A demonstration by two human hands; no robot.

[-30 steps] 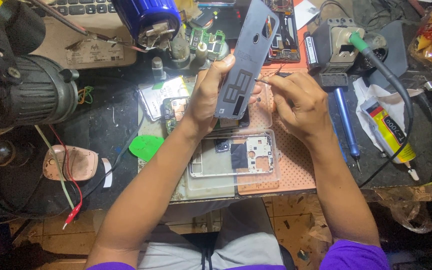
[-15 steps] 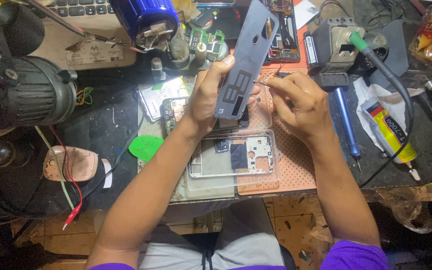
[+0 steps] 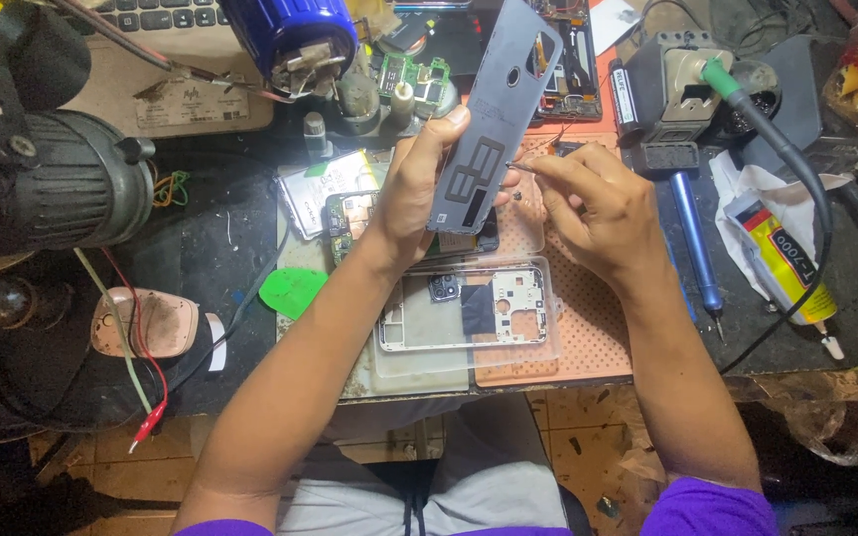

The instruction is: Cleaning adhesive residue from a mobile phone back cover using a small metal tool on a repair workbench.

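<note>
Grey phone back cover [image 3: 497, 119] stands tilted above the orange mat [image 3: 588, 337], gripped at its lower left edge by your left hand [image 3: 419, 189], while your right hand [image 3: 588, 203] pinches a thin tool [image 3: 520, 168] against its right edge.

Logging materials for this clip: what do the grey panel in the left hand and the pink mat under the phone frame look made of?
Grey panel: probably plastic, matt, thin with moulded cut-outs. Pink mat: likely silicone or rubber, matt, with a fine dotted grid.
</note>
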